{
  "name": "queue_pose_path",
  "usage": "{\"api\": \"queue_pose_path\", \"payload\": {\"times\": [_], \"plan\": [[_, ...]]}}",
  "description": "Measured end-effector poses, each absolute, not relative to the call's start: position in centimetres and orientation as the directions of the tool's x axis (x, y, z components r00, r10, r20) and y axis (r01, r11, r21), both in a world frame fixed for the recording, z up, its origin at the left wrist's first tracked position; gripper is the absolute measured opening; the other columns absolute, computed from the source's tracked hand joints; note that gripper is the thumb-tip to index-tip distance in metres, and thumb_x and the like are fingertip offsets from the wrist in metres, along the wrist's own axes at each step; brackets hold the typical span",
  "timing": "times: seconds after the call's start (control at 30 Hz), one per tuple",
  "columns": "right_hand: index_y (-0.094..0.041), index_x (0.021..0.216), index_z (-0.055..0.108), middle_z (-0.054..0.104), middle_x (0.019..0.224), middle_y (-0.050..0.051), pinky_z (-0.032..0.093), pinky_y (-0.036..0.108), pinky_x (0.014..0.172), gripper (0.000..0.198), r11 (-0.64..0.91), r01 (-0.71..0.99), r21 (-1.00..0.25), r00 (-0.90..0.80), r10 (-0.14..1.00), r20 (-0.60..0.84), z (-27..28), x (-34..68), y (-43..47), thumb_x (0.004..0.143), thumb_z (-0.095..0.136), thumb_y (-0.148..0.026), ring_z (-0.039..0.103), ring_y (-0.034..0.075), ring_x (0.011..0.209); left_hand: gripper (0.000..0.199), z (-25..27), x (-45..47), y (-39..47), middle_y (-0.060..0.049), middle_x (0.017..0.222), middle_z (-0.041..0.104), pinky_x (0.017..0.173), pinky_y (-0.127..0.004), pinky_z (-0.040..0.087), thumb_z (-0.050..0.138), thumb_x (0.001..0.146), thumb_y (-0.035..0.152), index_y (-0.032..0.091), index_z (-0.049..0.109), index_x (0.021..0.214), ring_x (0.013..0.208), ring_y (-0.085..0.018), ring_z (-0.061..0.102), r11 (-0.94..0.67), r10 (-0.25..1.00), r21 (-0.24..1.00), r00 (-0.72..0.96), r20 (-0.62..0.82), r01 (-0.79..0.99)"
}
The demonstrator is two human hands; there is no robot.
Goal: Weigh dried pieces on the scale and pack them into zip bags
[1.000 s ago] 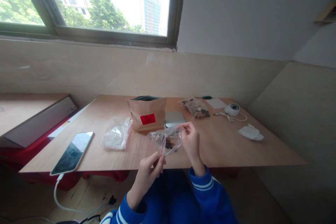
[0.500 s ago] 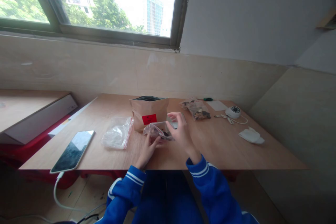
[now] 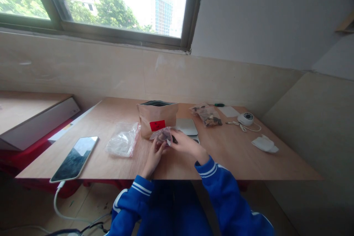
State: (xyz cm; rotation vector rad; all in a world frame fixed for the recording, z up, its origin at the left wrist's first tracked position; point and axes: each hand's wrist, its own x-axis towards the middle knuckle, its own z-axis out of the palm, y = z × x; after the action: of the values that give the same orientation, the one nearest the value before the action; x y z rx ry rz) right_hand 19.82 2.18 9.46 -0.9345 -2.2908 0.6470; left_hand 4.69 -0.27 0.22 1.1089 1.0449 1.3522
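A small clear plastic zip bag [image 3: 163, 135] with dark pieces in it is held up over the table near its front edge. My left hand [image 3: 155, 155] grips the bag's lower left side between thumb and fingers. At the bag's right end, my right hand [image 3: 186, 143] has its fingers closed on the mouth; a dark bit shows under them, too small to name. Right behind stands a brown paper pouch [image 3: 146, 116] with a red label, its top gaping. A flat silver-topped device [image 3: 189, 127] lies just beyond my right hand, partly covered by it.
Left of the pouch lies a clear plastic bag [image 3: 121, 140], then a phone [image 3: 74, 158] on a white cable. Toward the back right are filled zip bags [image 3: 210, 117], a green-handled tool [image 3: 219, 105], white paper [image 3: 229, 111], a white dome camera [image 3: 245, 118] and a crumpled white tissue [image 3: 264, 143].
My right hand has come down from its open, raised pose to the bag's mouth. The zip bag is now tilted up more, and the silver-topped device shows more fully.
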Motion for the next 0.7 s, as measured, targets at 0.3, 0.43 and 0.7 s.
{"api": "queue_pose_path", "payload": {"times": [0.3, 0.43, 0.7], "plan": [[-0.023, 0.100, 0.069, 0.072, 0.105, 0.005, 0.051, 0.034, 0.086, 0.033, 0.595, 0.434, -0.677, -0.587, 0.756, 0.288, 8.5, 18.4, 4.3, 0.072, 0.066, -0.006, 0.067, 0.024, 0.097, 0.055, -0.1, 4.5, 0.0, -0.012, 0.123, 0.063, 0.089, -0.040, 0.054, 0.061, 0.078, 0.051, 0.018, 0.055, 0.122, 0.109, -0.027, 0.062, -0.088, 0.996, 0.978, -0.007, 0.089, -0.187], [-0.024, 0.096, 0.071, 0.073, 0.102, 0.003, 0.050, 0.032, 0.081, 0.031, 0.573, 0.433, -0.696, -0.574, 0.770, 0.277, 9.1, 18.8, 4.2, 0.074, 0.060, -0.005, 0.068, 0.024, 0.092, 0.053, 0.0, 4.7, -0.1, -0.011, 0.116, 0.067, 0.092, -0.045, 0.053, 0.060, 0.078, 0.055, 0.017, 0.059, 0.116, 0.101, -0.027, 0.066, -0.067, 0.998, 0.968, -0.026, 0.063, -0.240], [-0.020, 0.097, 0.071, 0.074, 0.096, 0.003, 0.050, 0.030, 0.078, 0.021, 0.520, 0.371, -0.769, -0.439, 0.828, 0.348, 9.9, 20.1, 4.2, 0.079, 0.060, -0.017, 0.067, 0.020, 0.086, 0.058, 0.1, 4.7, -0.1, -0.011, 0.111, 0.069, 0.090, -0.043, 0.054, 0.060, 0.078, 0.056, 0.015, 0.057, 0.120, 0.095, -0.025, 0.068, -0.023, 0.999, 0.956, -0.039, 0.012, -0.292]]}}
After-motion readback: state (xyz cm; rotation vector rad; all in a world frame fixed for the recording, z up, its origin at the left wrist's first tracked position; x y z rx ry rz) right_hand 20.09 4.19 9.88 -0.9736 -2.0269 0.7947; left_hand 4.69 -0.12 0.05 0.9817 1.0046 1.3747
